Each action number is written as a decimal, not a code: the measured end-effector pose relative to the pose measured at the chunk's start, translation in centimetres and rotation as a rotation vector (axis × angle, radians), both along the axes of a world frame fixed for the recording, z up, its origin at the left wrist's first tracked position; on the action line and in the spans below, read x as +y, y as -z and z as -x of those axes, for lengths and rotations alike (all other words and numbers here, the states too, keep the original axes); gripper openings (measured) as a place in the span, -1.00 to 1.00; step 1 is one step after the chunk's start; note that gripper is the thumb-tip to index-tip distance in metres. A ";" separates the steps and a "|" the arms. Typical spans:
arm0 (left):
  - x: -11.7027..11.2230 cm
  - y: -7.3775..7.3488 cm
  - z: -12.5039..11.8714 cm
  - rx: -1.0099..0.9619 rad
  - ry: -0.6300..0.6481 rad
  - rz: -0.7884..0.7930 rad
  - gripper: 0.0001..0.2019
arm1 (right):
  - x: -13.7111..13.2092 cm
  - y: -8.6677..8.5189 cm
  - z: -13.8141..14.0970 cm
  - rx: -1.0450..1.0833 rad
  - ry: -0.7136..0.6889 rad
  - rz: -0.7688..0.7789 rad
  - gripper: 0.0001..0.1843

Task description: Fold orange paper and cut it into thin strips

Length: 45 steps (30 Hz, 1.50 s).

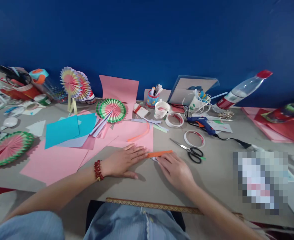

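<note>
A narrow orange paper strip [159,153] lies on the table between my two hands. My left hand [125,161] rests flat with its fingers stretched out, the fingertips touching the strip's left end. My right hand [175,170] has its fingers bent and pressed together at the near edge of the strip. A small whitish piece [155,159] pokes out at the right fingertips; what it is cannot be made out. Black-handled scissors [193,154] lie to the right of my right hand. Pink paper sheets [59,163] spread out beyond and left of my left hand.
A blue glue gun [202,124] with its cord, tape rolls [194,138] and a pen cup [152,99] stand toward the back. Folded paper fans [111,110] and blue paper [61,131] are at left. A bottle [239,91] leans at right. A wooden ruler [149,204] lies along the front edge.
</note>
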<state>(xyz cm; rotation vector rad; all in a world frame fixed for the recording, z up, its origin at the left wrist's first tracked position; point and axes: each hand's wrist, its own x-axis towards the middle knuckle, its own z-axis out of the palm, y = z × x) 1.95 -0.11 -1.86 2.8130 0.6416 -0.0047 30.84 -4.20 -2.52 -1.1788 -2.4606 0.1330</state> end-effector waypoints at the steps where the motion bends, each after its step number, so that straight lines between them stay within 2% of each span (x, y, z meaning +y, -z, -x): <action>1: 0.0 0.0 0.0 0.002 0.001 -0.005 -0.09 | 0.0 0.0 0.1 0.001 -0.001 0.000 -0.74; 23: 0.1 -0.2 -0.1 -0.005 0.010 -0.009 -0.08 | -0.7 0.1 1.9 -0.034 -0.022 -0.036 -0.74; 29: 0.1 0.2 -0.1 -0.017 0.011 0.000 -0.07 | -0.6 0.0 2.2 -0.044 -0.025 -0.022 -0.75; 33: 0.5 -0.1 0.6 -0.054 0.010 0.011 -0.03 | -0.4 -0.1 2.6 -0.035 -0.023 -0.021 -0.74; 37: 0.6 -0.6 1.7 -0.057 -0.043 -0.012 -0.12 | -0.3 -0.1 2.6 -0.014 -0.035 -0.001 -0.73; 41: 0.0 0.0 2.2 -0.041 0.025 0.004 -0.09 | -0.4 -0.2 2.7 -0.048 -0.014 -0.010 -0.75; 45: -0.5 0.5 2.1 -0.021 0.011 -0.004 -0.05 | -0.4 -0.2 3.0 -0.070 -0.016 -0.015 -0.76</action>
